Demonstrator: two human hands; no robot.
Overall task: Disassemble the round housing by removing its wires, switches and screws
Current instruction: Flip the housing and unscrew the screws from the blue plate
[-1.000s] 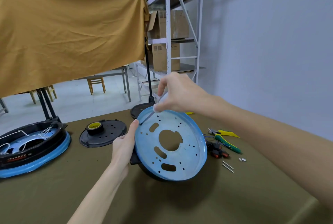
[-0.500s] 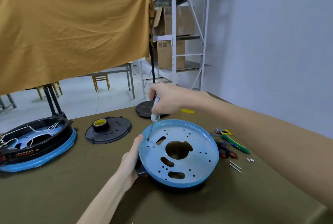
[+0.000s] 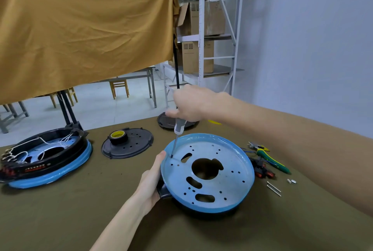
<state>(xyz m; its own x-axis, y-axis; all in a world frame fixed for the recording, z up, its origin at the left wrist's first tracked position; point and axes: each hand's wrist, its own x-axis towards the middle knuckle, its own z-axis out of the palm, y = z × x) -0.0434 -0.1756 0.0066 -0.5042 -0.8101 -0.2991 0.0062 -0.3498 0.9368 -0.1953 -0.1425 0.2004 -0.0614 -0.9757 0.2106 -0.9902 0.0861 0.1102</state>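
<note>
A round housing [image 3: 228,188] with a blue rim and a pale perforated plate lies flat on the olive table, black body beneath. My left hand [image 3: 150,182] grips its left edge, thumb on the rim. My right hand [image 3: 191,105] holds a screwdriver [image 3: 178,127] with a grey-white handle almost upright. Its tip rests in a hole near the plate's left rim.
A second housing [image 3: 46,162] with white wires sits at the far left. A black lid [image 3: 133,145] carries a yellow tape roll [image 3: 117,135]. Right of the housing lie green-yellow pliers [image 3: 270,158], red-black switches [image 3: 262,170], two metal pins [image 3: 273,188] and small screws [image 3: 291,181].
The housing went from tilted up on edge to lying flat on the table. My right hand turned the screwdriver upright and set its tip into a hole near the left rim.
</note>
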